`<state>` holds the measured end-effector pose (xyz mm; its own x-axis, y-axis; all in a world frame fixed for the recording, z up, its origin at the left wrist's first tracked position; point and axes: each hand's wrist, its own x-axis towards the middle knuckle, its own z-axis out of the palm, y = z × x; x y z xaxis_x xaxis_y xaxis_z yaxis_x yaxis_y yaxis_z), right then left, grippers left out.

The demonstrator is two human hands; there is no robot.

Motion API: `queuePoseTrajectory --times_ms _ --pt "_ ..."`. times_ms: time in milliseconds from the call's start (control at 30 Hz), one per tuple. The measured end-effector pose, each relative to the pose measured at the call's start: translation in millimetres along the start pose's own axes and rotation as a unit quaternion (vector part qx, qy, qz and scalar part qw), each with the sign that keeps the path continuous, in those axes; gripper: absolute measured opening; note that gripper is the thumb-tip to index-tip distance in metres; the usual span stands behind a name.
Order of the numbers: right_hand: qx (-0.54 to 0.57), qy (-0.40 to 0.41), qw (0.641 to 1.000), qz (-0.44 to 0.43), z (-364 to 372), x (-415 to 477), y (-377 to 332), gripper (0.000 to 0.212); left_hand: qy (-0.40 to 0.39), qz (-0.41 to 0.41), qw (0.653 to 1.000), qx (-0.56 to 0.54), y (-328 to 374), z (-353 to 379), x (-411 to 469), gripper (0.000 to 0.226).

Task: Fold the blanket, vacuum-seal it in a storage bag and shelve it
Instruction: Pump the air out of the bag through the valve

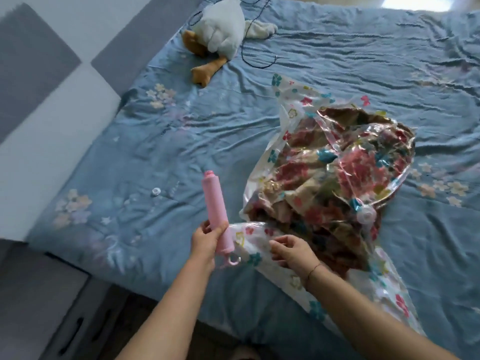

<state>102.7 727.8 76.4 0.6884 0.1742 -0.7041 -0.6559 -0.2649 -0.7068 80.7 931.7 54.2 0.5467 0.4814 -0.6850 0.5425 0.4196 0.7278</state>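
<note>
1. spreading across the view, blue quilted bed cover [181,139], which bears everything below.
2. clear plastic storage bag printed with coloured flowers [285,100], lying right of centre and crinkled close around its load.
3. brown floral blanket [324,178], bundled inside the bag; folding and bagging judged done.
4. pink cylindrical hand pump [217,209], apart from the valve; left hand [207,237] wrapped round its lower barrel.
5. right hand [291,249], fingers loosely curled over the bag's near flap; whether it pinches the plastic cannot be told.
6. round white valve [366,215] on the bag, nothing attached; pumping possibly unfinished, shelving remains.
</note>
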Motion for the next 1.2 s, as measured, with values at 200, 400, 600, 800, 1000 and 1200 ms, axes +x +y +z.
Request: queuePoseTrajectory --times_ms 200,400,600,800,1000,1200 --pt "-0.045 -0.035 0.998 -0.026 126 61 -32 0.011 0.143 0.018 0.990 -0.006 31 -121 65 0.039" --pt "-0.132 -0.031 0.988 -0.074 222 135 -58 0.014 0.222 0.033 0.974 0.020 44 -184 121 0.039" --pt "-0.203 -0.032 0.973 -0.102 287 212 -76 0.020 0.276 0.051 0.954 0.104 54 -218 193 0.034" --pt "-0.282 -0.034 0.950 -0.132 341 272 -75 0.032 0.334 0.140 0.886 0.289 52 -233 244 0.091" --pt "-0.399 -0.052 0.900 -0.168 379 298 -65 0.053 0.302 0.057 0.904 0.298 -37 -242 235 0.129" --pt "-0.448 -0.025 0.866 -0.222 402 315 -56 0.053 0.224 0.032 0.945 0.237 -50 -272 264 0.133"
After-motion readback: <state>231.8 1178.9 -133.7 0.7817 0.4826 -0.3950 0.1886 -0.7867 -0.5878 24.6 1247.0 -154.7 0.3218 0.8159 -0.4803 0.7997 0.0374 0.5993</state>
